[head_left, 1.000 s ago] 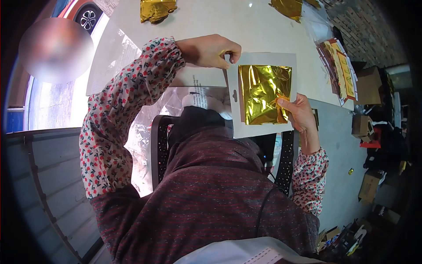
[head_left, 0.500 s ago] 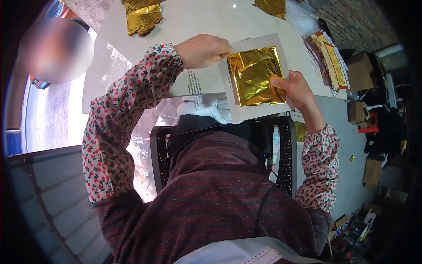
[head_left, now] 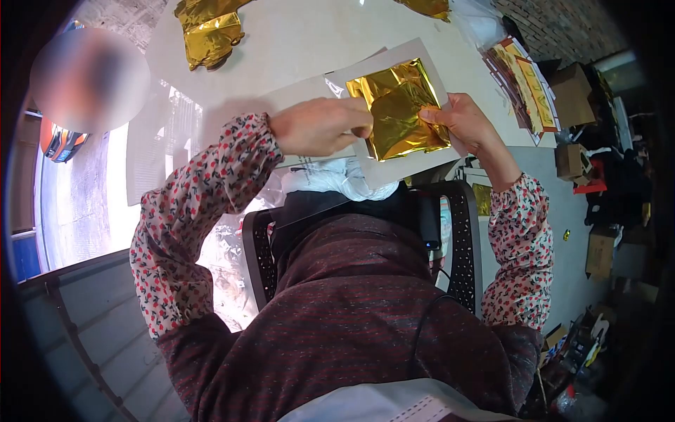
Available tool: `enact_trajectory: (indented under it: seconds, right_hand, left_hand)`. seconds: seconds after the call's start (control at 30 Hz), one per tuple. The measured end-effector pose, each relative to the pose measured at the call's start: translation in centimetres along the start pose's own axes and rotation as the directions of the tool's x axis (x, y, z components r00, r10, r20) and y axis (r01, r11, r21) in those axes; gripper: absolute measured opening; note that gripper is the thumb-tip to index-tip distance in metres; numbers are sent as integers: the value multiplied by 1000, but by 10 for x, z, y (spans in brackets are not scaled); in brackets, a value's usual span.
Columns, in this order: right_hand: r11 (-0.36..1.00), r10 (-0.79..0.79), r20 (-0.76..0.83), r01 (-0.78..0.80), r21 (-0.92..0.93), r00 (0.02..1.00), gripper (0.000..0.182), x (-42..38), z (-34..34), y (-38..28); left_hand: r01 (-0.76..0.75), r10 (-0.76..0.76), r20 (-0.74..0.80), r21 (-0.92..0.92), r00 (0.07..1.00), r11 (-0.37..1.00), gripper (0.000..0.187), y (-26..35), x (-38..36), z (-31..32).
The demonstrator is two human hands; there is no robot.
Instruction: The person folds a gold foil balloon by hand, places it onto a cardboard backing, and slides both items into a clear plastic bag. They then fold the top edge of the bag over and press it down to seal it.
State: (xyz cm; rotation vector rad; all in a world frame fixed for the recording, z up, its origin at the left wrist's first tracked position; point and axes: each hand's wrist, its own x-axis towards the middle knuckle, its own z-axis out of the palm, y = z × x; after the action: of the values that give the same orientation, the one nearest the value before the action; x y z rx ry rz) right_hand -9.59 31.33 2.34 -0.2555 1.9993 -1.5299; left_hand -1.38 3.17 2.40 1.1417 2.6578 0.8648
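A square packet of crinkled gold foil [head_left: 401,109] lies on a larger grey card [head_left: 434,81], held tilted over the table's near edge. My right hand [head_left: 467,125] grips the right side of both, thumb on the foil and fingers behind. By the left edge of the foil is my left hand [head_left: 320,126], its fingers curled closed; what they hold, if anything, is hidden. Clear plastic with printed text [head_left: 304,163] shows just below that hand. Behind the card, part of another flat edge pokes out at the top.
Crumpled gold foil [head_left: 211,35] lies on the white table [head_left: 295,42], with more gold foil [head_left: 429,7] at its far edge. Stacked printed cards [head_left: 524,88] sit at the right. A chair armrest [head_left: 460,232] and cardboard boxes [head_left: 573,95] are nearby.
My left hand has come down from the card's top left corner to its left edge. The card and foil packet have tilted and shifted slightly up with my right hand.
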Motion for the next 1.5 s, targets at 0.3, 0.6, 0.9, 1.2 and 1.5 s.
enact_trajectory:
  seconds: [0.3,0.6,0.9,1.2,1.5]
  right_hand:
    - [1000,9,10,-9,-4,1000,37,4,-2,3]
    - [998,-37,28,39,-57,999,35,2,2,-1]
    - [997,-62,-31,64,51,998,29,-6,20,-3]
    - [973,-60,-83,77,217,995,25,-10,33,15]
    - [914,0,-125,50,402,992,26,-38,56,28]
  left_hand:
    - [-71,67,-50,-66,996,995,18,14,-6,7]
    - [-26,25,81,17,996,1000,25,16,-5,5]
    - [6,-4,45,-43,999,999,18,10,4,-3]
    - [153,-58,-357,243,932,958,73,-12,-20,14]
    - [133,-62,-168,454,984,881,105,-18,-13,11]
